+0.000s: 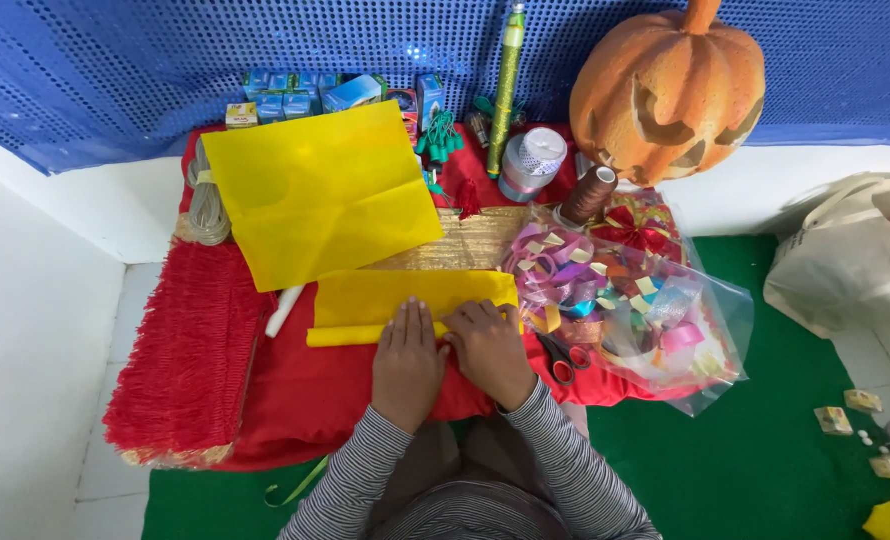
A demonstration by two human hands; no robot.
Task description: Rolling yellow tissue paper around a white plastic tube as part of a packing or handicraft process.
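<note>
A small yellow sheet (405, 296) lies on a red cloth (305, 390), its near edge rolled up into a thin tube. My left hand (407, 362) lies flat with the fingers on that rolled edge. My right hand (489, 346) presses on the same roll just to the right, fingers curled over it. A larger yellow sheet (315, 190) with a crease lies further back, partly over a gold strip (465, 240).
Red-handled scissors (563, 358) lie right of my right hand. A clear bag of coloured ribbon bows (625, 300) sits to the right. An orange carved pumpkin (665, 90), thread spools, small boxes and a glitter tube stand at the back. A cream bag (850, 255) lies on green felt.
</note>
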